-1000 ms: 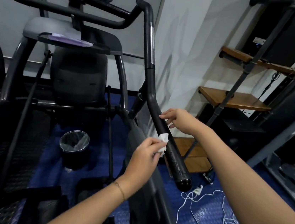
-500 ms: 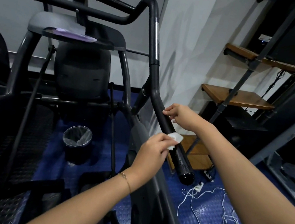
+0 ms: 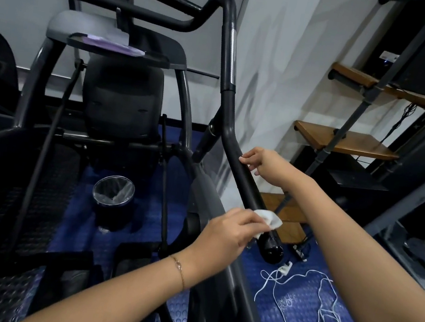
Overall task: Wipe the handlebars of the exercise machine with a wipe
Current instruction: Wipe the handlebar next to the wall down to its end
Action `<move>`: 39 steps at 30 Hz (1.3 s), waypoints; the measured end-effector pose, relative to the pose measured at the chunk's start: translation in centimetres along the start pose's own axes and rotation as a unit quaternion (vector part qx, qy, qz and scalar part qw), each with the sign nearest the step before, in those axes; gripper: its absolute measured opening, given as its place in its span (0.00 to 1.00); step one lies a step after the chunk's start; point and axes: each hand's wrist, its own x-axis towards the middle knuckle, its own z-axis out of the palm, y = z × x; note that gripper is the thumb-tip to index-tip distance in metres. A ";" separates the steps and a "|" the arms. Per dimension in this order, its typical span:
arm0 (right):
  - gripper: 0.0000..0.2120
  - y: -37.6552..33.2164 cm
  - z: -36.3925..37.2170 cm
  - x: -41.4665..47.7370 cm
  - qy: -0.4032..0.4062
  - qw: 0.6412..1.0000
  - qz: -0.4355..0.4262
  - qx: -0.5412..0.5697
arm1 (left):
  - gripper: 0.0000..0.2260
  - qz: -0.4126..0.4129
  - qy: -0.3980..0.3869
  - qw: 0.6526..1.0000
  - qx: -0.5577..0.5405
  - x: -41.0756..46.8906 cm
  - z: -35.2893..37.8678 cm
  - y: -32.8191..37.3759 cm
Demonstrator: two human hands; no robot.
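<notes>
Left hand (image 3: pixel 226 232) holds wipe (image 3: pixel 268 217) on handlebar (image 3: pixel 244 175) (bin (image 3: pixel 112 216) lined)

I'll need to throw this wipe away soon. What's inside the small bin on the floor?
The bin holds a clear plastic liner, crumpled around its rim. No rubbish shows, but the liner's folds cover the bottom, so I cannot tell whether it is empty.

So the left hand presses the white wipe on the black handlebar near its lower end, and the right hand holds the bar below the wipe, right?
Not quite. The head view shows the right hand holding the black handlebar above the white wipe, not below it. The left hand does press the wipe near the lower end.
</notes>
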 end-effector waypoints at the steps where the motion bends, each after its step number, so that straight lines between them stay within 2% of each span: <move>1: 0.13 0.0 0.0 0.0 0.000 1.000 -0.002 -0.004 | 0.15 0.002 0.004 1.000 0.008 0.3 0.0 -0.1; 5: 0.14 -0.3 -0.2 -0.5 -0.002 1.000 -0.001 -0.011 | 0.13 0.067 -0.038 0.997 0.004 -0.6 0.4 0.3; 7: 0.15 0.2 -0.1 -0.8 -0.004 1.000 -0.012 -0.024 | 0.13 0.072 -0.043 0.996 0.003 -0.7 0.4 -0.1; 10: 0.26 0.8 0.1 -1.2 -0.003 0.998 -0.039 -0.050 | 0.13 0.060 -0.025 0.998 0.006 -0.1 0.4 -0.6; 12: 0.29 1.1 0.3 -1.3 -0.004 0.998 -0.045 -0.052 | 0.12 0.101 -0.048 0.994 0.007 -0.4 0.5 -0.4; 15: 0.28 1.1 0.2 -1.2 -0.006 0.998 -0.047 -0.045 | 0.13 0.149 -0.062 0.987 0.006 -0.3 0.1 -1.3; 18: 0.24 1.1 0.1 -1.1 -0.005 0.998 -0.054 -0.028 | 0.12 0.134 -0.022 0.990 0.028 0.5 0.3 -2.4; 22: 0.23 1.6 -0.1 -0.6 -0.008 0.998 -0.060 -0.018 | 0.12 0.166 -0.046 0.985 0.019 0.1 0.4 -2.1; 25: 0.23 1.5 -0.4 -0.3 -0.017 0.999 -0.052 -0.002 | 0.12 0.105 -0.025 0.994 0.036 1.2 0.3 -3.6; 27: 0.26 1.6 -0.9 0.1 -0.027 0.998 -0.047 -0.017 | 0.14 0.002 0.012 1.000 -0.006 2.1 0.2 -4.3; 28: 0.26 1.5 -1.1 0.2 -0.019 0.999 -0.044 -0.018 | 0.13 -0.076 0.041 0.995 -0.054 2.5 0.2 -4.7; 29: 0.27 1.4 -1.2 0.4 0.000 0.999 -0.036 -0.012 | 0.13 -0.172 0.077 0.975 -0.118 2.8 0.1 -5.3; 30: 0.26 1.1 -1.2 0.4 0.024 0.999 -0.027 0.000 | 0.12 -0.271 0.125 0.937 -0.182 3.3 -0.1 -6.1; 32: 0.23 0.3 -0.8 0.5 0.055 0.998 -0.024 -0.007 | 0.09 -0.429 0.207 0.836 -0.270 4.7 -0.7 -8.2; 33: 0.21 -0.1 -0.5 0.7 0.055 0.997 -0.030 -0.035 | 0.06 -0.482 0.222 0.791 -0.304 5.4 -0.9 -9.1; 35: 0.19 -0.7 -0.2 1.3 0.044 0.995 -0.030 -0.081 | 0.04 -0.547 0.234 0.714 -0.370 6.9 -1.0 -10.2; 36: 0.19 -1.1 -0.3 1.6 0.037 0.995 -0.022 -0.092 | 0.02 -0.563 0.230 0.690 -0.393 7.5 -0.7 -10.5; 39: 0.19 -1.7 -0.8 2.3 0.025 0.993 -0.003 -0.118 | 0.04 -0.575 0.183 0.671 -0.432 8.5 0.1 -10.1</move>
